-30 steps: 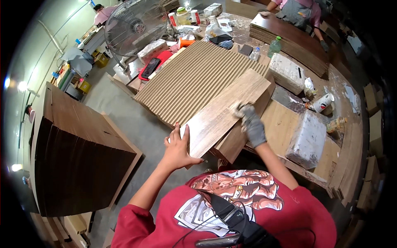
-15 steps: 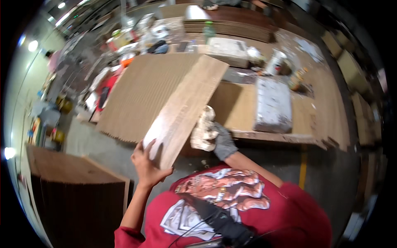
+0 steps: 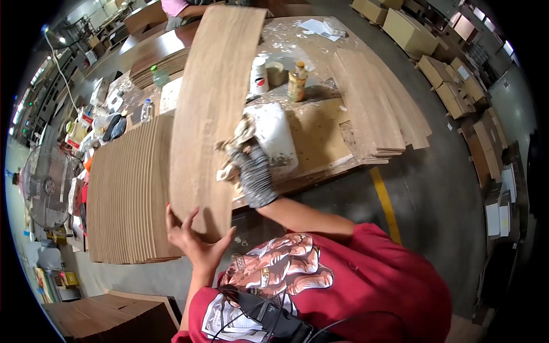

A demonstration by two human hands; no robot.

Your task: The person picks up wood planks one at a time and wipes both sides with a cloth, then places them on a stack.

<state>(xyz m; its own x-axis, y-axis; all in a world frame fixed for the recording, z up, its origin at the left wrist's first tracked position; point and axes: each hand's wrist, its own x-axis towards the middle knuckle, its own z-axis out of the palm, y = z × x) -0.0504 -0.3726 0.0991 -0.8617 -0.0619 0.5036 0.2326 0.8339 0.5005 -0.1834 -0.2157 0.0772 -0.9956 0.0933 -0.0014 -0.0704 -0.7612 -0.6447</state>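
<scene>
A long, wood-grained board (image 3: 213,108) stretches away from me, its near end past the table's front edge. My bare left hand (image 3: 197,244) grips that near end across its width, fingers spread at one side and thumb at the other. In a grey knitted glove, my right hand (image 3: 256,176) holds a crumpled cream rag (image 3: 245,130) against the board's right side. The rag hides most of its fingertips. Left of the board lies a stack of ridged panels (image 3: 128,194). Just right of the rag sits a white, stained block (image 3: 273,134).
Long wooden strips (image 3: 377,103) are stacked on the table's right. Beyond the block stand a white can (image 3: 259,77), a cup (image 3: 275,73) and an amber bottle (image 3: 297,83). A fan (image 3: 48,186) is at left, cartons (image 3: 409,34) at far right. Another person's arm (image 3: 195,10) shows behind.
The board has swung from slanting right to pointing nearly straight ahead. My gloved hand and the rag have moved left and up along its right side. The view has shifted right.
</scene>
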